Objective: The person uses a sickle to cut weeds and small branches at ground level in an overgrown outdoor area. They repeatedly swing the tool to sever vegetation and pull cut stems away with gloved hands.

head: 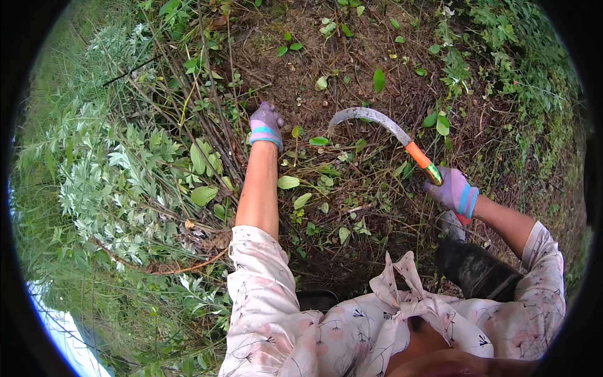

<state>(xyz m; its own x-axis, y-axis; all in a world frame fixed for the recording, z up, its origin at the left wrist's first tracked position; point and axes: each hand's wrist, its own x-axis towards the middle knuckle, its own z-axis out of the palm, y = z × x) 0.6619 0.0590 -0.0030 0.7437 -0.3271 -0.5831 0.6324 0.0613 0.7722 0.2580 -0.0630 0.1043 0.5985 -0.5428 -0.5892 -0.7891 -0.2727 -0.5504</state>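
My right hand point(451, 191), in a purple and pink work glove with a blue-striped cuff, is closed around the orange and green handle of a sickle point(374, 116). Its curved grey blade arcs to the left over the ground, the tip between my two hands. My left hand point(267, 123), in a matching glove, is reached forward beside a heap of long cut stems point(214, 118). Its fingers are curled, and whether they hold anything is hidden. Loose green leaves and thin stalks lie on the soil between my arms.
Leafy weeds point(127, 174) with pale undersides lie in a pile at the left. More green plants point(513, 52) grow at the upper right. Brown soil point(292, 70) strewn with twigs and leaves stretches ahead. A dark boot point(476, 271) is below my right hand.
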